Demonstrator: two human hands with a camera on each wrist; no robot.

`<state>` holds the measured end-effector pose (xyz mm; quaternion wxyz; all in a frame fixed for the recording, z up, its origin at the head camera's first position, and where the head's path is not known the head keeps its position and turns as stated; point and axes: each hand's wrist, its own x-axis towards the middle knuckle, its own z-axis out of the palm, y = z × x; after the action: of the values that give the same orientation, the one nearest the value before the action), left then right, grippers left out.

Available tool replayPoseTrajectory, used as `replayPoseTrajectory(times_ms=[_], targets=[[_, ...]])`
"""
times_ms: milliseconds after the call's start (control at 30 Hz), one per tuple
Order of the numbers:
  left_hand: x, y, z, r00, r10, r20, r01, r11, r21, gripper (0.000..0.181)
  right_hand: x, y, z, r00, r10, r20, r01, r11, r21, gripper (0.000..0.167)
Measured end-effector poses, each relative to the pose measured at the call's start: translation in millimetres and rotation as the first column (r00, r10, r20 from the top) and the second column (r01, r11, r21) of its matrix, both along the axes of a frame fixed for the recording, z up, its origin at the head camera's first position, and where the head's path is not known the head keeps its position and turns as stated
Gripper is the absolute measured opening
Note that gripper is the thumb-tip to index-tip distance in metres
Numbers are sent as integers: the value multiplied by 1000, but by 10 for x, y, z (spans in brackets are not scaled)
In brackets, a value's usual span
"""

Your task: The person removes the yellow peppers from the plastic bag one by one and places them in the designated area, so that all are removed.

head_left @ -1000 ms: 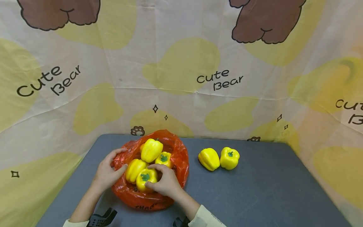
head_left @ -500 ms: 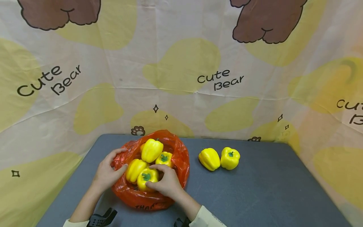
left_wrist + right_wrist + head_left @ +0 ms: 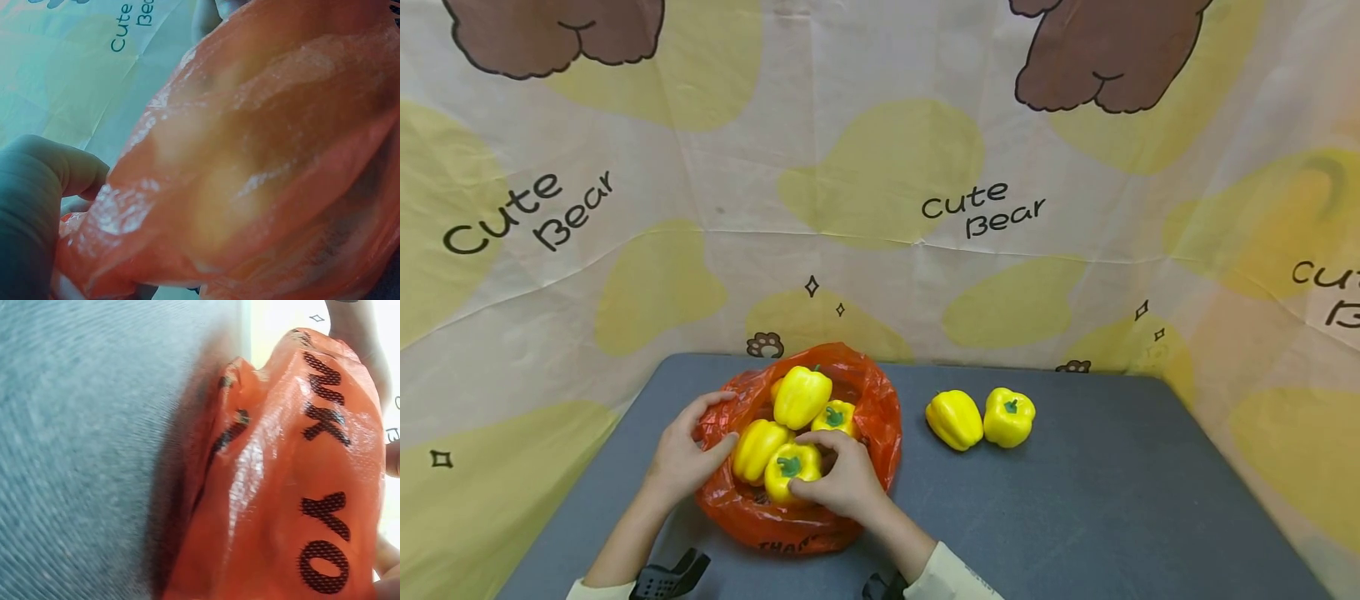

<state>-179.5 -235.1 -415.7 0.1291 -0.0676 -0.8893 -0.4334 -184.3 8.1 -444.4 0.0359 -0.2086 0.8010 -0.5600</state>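
Observation:
A red plastic bag (image 3: 767, 529) stands open on the grey table, with several yellow bell peppers inside. My left hand (image 3: 679, 462) holds the bag's left rim, thumb on the inner side. In the left wrist view, the bag's thin wall (image 3: 262, 144) fills most of the frame, and the left hand (image 3: 34, 200) grips its edge. Inside the opening, my right hand (image 3: 850, 482) pinches a yellow bell pepper (image 3: 778, 486) with a green stem at the front. Beside it lies another bell pepper (image 3: 758, 450); two more (image 3: 802, 398) sit behind. Black print marks the bag (image 3: 325, 506) in the right wrist view.
Two yellow bell peppers, one on its side (image 3: 953, 421) and one with its stem showing (image 3: 1009, 418), sit together right of the bag. The grey table (image 3: 1075, 500) ends at a printed cloth backdrop (image 3: 865, 183). Black wrist devices (image 3: 670, 575) sit near the sleeves.
The right hand and the front bell pepper have shifted slightly right inside the bag. The left hand, the bag and the two outer bell peppers look the same.

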Motion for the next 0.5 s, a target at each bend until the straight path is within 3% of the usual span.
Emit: replayPoseTrajectory(times_ms=[500], targets=[[10,-12,5,1000,8,-12,-8,1000,-6,51,16,128,254,999,-29,38,30,999,-30,46]])
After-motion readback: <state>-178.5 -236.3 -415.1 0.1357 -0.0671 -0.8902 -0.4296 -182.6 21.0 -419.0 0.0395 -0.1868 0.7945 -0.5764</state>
